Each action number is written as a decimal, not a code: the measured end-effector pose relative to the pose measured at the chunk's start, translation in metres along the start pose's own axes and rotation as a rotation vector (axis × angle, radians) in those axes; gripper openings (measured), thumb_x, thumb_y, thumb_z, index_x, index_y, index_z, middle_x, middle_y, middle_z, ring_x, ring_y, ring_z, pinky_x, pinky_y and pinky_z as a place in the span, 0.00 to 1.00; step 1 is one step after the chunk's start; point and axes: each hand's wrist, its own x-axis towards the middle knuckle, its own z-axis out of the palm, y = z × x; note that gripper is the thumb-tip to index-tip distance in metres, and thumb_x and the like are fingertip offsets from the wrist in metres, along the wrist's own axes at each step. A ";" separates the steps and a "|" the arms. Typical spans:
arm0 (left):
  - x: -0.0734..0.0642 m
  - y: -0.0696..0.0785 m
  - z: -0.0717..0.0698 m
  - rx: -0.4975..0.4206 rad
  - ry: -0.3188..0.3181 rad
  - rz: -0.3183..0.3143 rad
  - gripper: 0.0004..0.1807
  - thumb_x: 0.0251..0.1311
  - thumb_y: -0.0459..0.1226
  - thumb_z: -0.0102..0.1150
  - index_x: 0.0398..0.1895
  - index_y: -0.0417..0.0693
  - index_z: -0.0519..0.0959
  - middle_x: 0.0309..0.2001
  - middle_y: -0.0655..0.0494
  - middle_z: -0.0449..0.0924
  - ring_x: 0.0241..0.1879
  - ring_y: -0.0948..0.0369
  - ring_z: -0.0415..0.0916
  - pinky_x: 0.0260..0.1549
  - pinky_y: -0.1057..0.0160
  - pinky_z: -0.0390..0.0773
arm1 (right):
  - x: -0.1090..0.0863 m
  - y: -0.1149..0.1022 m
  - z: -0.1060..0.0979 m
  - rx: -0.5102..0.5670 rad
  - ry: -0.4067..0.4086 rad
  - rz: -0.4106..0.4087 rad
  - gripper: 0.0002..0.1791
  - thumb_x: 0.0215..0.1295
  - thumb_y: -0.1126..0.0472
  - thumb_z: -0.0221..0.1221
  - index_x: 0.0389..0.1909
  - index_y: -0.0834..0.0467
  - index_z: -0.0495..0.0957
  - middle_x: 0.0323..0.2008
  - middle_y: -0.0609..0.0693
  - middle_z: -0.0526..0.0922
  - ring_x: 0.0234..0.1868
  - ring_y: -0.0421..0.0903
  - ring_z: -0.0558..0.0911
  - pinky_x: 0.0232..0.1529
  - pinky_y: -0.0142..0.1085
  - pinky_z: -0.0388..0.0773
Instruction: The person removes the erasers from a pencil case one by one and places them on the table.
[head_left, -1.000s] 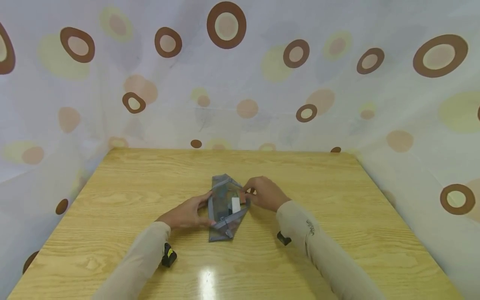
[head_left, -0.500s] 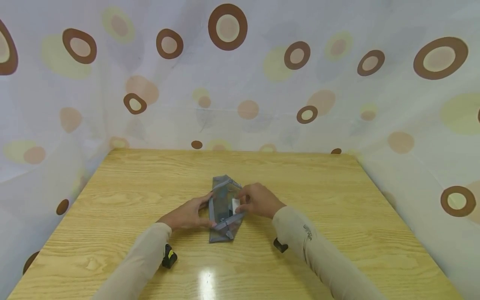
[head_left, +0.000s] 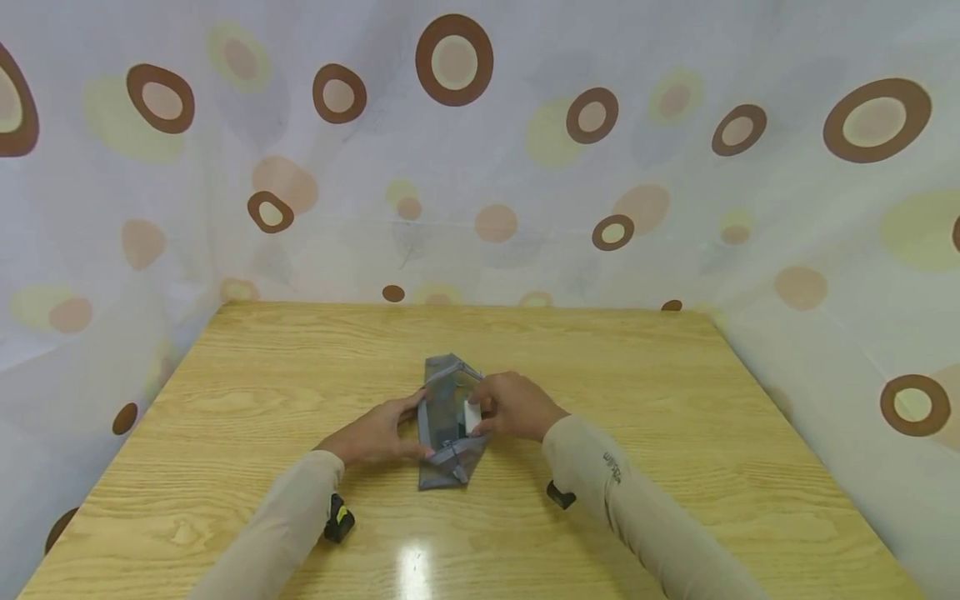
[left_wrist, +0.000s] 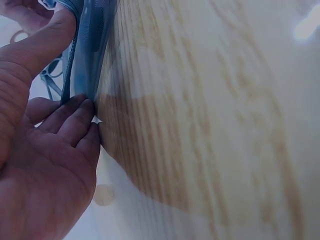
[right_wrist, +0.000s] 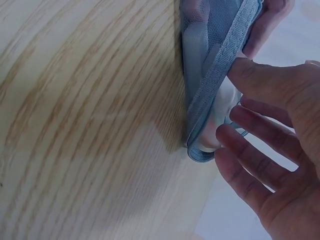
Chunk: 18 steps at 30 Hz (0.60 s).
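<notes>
A grey-blue mesh zipper pouch (head_left: 442,469) lies unzipped on the table with its mouth spread. Along its left side my left hand (head_left: 378,432) grips the edge, thumb near the front corner and fingers toward the back; the left wrist view has the thumb over the zipper tape (left_wrist: 71,55). My right hand (head_left: 517,406) reaches into the mouth from the right. Its thumb and index finger lie at opposite ends of a small white block (head_left: 472,417) inside and pinch it. In the right wrist view the other fingers are spread beside the pouch rim (right_wrist: 212,82).
The wood-grain table (head_left: 637,358) extends around the pouch on all sides. A pale curtain (head_left: 525,183) printed with brown and yellow circles stands at the back and both sides. Each wrist carries a small black camera (head_left: 339,518).
My right hand has shifted left and slightly toward me, from a reddish-brown piece at the right rim to the white block. That piece no longer shows in the head view. The left hand stays put.
</notes>
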 end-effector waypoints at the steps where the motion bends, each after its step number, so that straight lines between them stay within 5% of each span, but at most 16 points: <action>1: 0.000 -0.001 0.000 0.004 0.002 0.000 0.57 0.59 0.39 0.74 0.80 0.33 0.44 0.78 0.33 0.48 0.76 0.40 0.50 0.73 0.44 0.54 | 0.000 0.000 0.000 -0.002 0.000 0.001 0.24 0.50 0.56 0.78 0.48 0.63 0.87 0.40 0.52 0.86 0.36 0.45 0.82 0.38 0.37 0.82; 18: 0.003 -0.005 0.002 0.048 0.014 -0.028 0.57 0.59 0.43 0.74 0.80 0.35 0.45 0.79 0.37 0.48 0.76 0.43 0.52 0.73 0.46 0.57 | -0.002 0.002 0.003 -0.014 -0.015 -0.014 0.22 0.51 0.58 0.78 0.46 0.63 0.87 0.47 0.53 0.86 0.38 0.48 0.83 0.39 0.38 0.82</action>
